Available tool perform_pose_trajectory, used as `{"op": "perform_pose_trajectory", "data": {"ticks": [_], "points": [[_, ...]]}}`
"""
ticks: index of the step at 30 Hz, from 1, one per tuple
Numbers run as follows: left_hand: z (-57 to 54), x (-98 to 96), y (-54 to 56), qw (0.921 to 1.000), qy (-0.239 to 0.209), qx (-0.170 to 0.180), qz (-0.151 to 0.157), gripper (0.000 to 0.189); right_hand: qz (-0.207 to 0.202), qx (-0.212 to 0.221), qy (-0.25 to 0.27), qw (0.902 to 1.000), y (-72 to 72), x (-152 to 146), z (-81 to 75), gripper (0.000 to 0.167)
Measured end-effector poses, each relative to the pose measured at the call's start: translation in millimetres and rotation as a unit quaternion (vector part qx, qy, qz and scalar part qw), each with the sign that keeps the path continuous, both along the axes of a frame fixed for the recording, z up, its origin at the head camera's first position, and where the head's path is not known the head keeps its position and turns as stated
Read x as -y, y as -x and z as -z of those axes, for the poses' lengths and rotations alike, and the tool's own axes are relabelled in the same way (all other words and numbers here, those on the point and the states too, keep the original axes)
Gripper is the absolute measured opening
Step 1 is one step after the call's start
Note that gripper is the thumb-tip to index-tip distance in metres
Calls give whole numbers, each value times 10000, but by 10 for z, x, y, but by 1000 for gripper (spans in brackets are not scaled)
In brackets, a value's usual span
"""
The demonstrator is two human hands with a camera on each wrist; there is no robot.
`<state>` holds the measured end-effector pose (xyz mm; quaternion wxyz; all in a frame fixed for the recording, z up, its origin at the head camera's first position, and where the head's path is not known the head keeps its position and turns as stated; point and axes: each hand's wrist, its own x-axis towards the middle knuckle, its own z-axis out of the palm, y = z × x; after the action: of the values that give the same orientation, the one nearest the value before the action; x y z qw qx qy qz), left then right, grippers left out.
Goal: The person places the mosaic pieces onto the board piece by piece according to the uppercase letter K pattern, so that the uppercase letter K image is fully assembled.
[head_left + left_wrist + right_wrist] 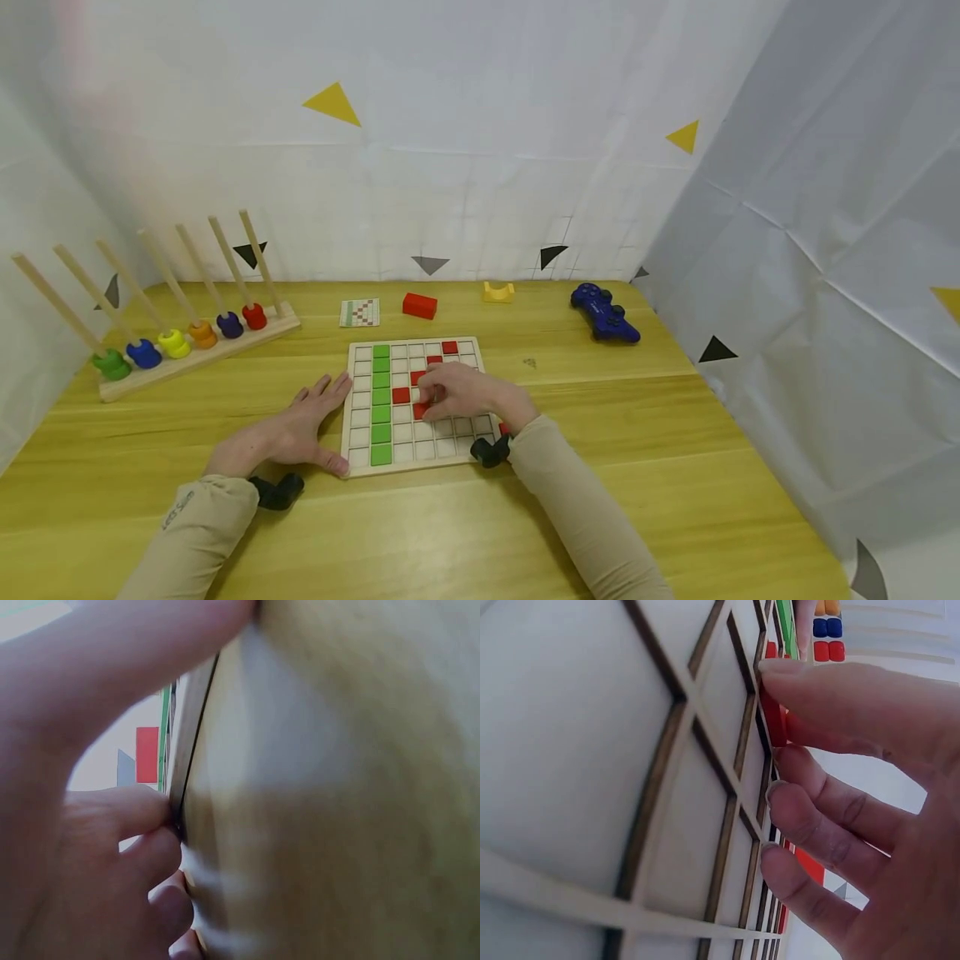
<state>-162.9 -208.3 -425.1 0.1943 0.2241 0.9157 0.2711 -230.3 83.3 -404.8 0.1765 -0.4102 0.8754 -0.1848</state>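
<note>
A wooden grid board lies flat on the table, with a column of green tiles left of centre. Several red tiles form a diagonal up to the top right, among them one red tile. My right hand is over the middle of the board. Its thumb and fingers pinch a red tile at one of the grid squares. My left hand rests on the table with fingers spread, fingertips and thumb at the board's left edge. That edge shows close to the fingers in the left wrist view.
Behind the board are a small pattern card, a red block and a yellow arched block. A blue game controller lies at the back right. At the left stands a wooden peg rack with coloured beads.
</note>
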Motion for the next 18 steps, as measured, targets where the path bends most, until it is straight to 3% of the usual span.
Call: {"op": "perform_pose_trajectory", "data": {"ticks": [18], "points": [[5,3,0,10000,-49,-7,6,134,506,278,161,9982,7,10,31,14]]}}
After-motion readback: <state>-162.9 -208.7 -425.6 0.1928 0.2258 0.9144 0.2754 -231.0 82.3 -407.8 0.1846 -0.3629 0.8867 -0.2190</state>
